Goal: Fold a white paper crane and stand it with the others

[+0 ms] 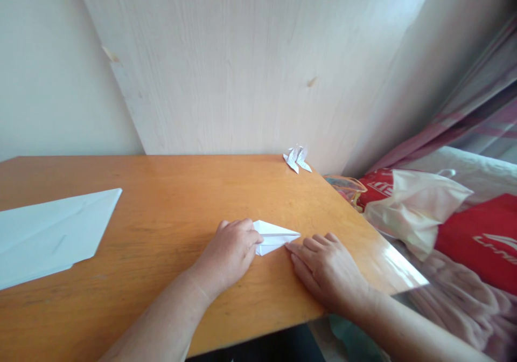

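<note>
A small white folded paper (277, 235) lies on the table, its narrow point facing right and a crease running along its length. My left hand (236, 246) is closed over the paper's left end, thumb on top, and covers that part. At the lower edge near the pointed tip, my right hand (323, 265) touches the paper with a fingertip. Its fingers lie fairly flat on the tabletop, and the thumb side is partly hidden.
The orange-brown wooden table (169, 211) meets a pale wood panel at the back. White paper sheets (52, 232) lie at left. Small folded paper figures (298, 160) stand at the back right corner. Beyond the right edge are a white plastic bag (416, 206) and red bags (480, 243).
</note>
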### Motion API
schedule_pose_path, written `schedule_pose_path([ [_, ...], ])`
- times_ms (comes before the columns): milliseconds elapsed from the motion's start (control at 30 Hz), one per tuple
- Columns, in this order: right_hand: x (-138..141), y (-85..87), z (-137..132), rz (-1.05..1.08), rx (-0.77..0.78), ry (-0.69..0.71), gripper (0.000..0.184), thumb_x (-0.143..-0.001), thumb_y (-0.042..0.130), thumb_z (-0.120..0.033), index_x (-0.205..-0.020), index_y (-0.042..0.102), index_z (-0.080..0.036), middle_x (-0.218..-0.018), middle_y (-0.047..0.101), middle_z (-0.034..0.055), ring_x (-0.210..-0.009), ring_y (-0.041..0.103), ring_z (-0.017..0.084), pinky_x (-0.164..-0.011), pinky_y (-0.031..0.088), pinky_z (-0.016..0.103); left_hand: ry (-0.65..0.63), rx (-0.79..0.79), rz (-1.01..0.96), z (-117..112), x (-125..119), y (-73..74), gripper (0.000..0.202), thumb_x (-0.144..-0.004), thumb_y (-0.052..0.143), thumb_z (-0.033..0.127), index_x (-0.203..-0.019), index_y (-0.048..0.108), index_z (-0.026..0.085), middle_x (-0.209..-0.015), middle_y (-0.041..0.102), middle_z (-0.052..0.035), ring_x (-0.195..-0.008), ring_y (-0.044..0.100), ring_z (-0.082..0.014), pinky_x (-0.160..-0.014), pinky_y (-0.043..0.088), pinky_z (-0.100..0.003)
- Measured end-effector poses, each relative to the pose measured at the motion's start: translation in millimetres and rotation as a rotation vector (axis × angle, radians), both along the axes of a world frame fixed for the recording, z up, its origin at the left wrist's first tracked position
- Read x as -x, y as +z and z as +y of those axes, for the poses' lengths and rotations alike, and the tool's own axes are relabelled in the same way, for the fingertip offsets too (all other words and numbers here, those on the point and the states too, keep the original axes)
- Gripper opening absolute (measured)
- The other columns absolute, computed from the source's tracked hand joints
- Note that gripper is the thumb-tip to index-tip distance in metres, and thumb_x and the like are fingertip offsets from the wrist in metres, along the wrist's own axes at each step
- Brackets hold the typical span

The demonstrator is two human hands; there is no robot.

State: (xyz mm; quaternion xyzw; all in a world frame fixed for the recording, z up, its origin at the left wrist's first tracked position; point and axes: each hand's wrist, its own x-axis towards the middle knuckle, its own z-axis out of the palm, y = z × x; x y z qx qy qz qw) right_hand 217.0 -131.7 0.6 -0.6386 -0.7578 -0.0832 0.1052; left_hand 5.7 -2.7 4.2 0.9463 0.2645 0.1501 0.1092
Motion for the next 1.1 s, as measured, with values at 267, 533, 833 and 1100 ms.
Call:
schedule_pose_path([
  [267, 2, 1.2, -4, 0.069, -0.086, 0.026, 0.028, -0.1, 0.05, -0.031, -0.119, 0.068, -0.022, -0.096, 0.066, 0.008, -0.091, 0.054, 0.023, -0.084, 0.032, 0.038, -0.025, -0.059, -0.001, 2, 0, -3.7, 0.027, -0.095, 0.051, 0.016, -0.099, 0.076, 0.026, -0.094, 0.066, -0.0042, -0.091, 0.061, -0.0202, -0.079, 0.038, -0.033],
  [533, 4, 5.6, -1, 0.037, -0.076, 0.015, 0.029, -0.1, 0.05, -0.039, -0.115, 0.069, -0.023, -0.112, 0.066, 0.0081, -0.106, 0.05, 0.025, -0.093, 0.029, 0.041, 0.011, -0.185, 0.05, -7, -1, 3.5, 0.024, -0.095, 0.051, 0.021, -0.094, 0.075, 0.024, -0.094, 0.066, -0.0054, -0.091, 0.06, -0.0216, -0.079, 0.04, -0.034],
  [833, 15, 12.2, -29, -0.02, -0.072, 0.06, 0.033, -0.101, 0.048, -0.039, -0.085, 0.073, -0.022, -0.088, 0.065, 0.0057, -0.092, 0.051, 0.022, -0.085, 0.029, 0.038, 0.113, -0.246, 0.113, -73, 16, 12.0, 0.024, -0.091, 0.052, 0.015, -0.1, 0.073, 0.024, -0.1, 0.065, -0.008, -0.097, 0.056, -0.0247, -0.083, 0.039, -0.038],
  [1100, 51, -0.3, -43, 0.078, -0.149, 0.03, 0.025, -0.099, 0.048, -0.025, -0.113, 0.069, -0.021, -0.102, 0.064, 0.0082, -0.097, 0.051, 0.023, -0.086, 0.032, 0.037, 0.241, -0.245, 0.051, -113, 22, 0.7, 0.025, -0.1, 0.045, 0.03, -0.111, 0.068, 0.026, -0.111, 0.066, -0.0075, -0.105, 0.053, -0.0264, -0.088, 0.037, -0.042],
])
